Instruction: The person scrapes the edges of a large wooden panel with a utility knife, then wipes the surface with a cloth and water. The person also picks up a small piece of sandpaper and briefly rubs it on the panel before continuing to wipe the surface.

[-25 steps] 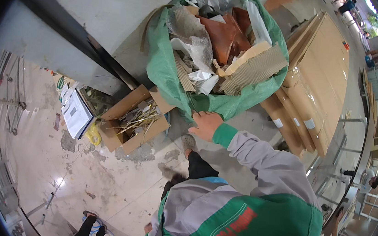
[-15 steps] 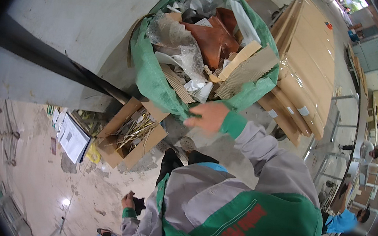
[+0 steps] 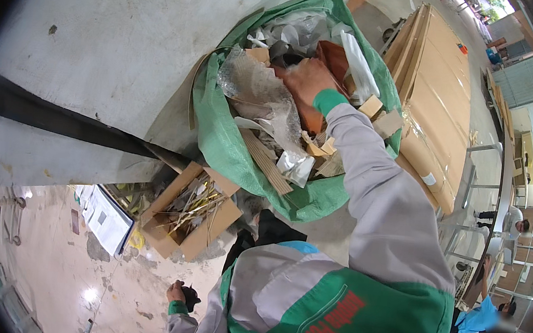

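Note:
My right hand reaches down into a large green woven sack full of scrap. It lies on a reddish-brown leather-like sheet; its fingertips are hidden or blurred, so I cannot tell whether they grip it. Crumpled bubble wrap, corrugated cardboard strips and a white foam-like strip surround the hand. Low at my left side, my left hand is closed on a small black item, perhaps a cloth or glove.
A cardboard box of thin strips stands below the sack, beside papers. Tall brown cardboard-wrapped panels lean at the right. A pale wall borders the left. Two people work by the far-right tables, one in a blue shirt.
My right hand has left the sack's near rim and moved up into the scrap, onto the brown sheet. The view has shifted slightly; my left hand keeps the black item.

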A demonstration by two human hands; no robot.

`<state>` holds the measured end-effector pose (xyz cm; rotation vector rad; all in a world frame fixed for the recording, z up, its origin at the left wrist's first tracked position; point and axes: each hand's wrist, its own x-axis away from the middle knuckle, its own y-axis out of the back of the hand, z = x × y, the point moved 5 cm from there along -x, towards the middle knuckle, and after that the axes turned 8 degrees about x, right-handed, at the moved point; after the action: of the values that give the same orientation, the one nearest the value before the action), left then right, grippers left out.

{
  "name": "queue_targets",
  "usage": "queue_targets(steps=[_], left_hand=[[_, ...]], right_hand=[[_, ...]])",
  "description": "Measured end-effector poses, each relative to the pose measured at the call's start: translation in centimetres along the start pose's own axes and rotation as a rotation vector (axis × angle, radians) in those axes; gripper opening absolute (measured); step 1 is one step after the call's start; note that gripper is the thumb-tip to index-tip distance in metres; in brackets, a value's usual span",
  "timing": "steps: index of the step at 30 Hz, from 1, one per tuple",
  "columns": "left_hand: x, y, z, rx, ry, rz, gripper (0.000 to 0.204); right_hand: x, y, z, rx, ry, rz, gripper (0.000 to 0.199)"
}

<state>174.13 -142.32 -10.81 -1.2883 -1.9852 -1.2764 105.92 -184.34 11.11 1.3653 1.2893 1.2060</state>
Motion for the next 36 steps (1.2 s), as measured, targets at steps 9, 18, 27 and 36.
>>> queue_targets(steps=[9, 18, 27, 36], left_hand=[[4.1, -3.6, 8.7, -0.079, 0.070, -0.010, 0.030], [5.8, -1.5, 9.1, -0.157, 0.145, -0.023, 0.030], [-4.2, 11.4, 8.0, -0.254, 0.190, 0.134, 0.054], [-22.7, 37.5, 25.3, -0.035, 0.244, 0.212, 0.029]], right_hand=[[1.3, -5.1, -0.4, -0.299, 0.011, 0.227, 0.058], [2.3, 12.5, 3.1, -0.706, -0.001, -0.260, 0.030], [7.1, 12.4, 37.9, -1.350, 0.581, 0.299, 0.031], [13.7, 5.7, 89.2, -0.891, 0.585, 0.551, 0.029]])
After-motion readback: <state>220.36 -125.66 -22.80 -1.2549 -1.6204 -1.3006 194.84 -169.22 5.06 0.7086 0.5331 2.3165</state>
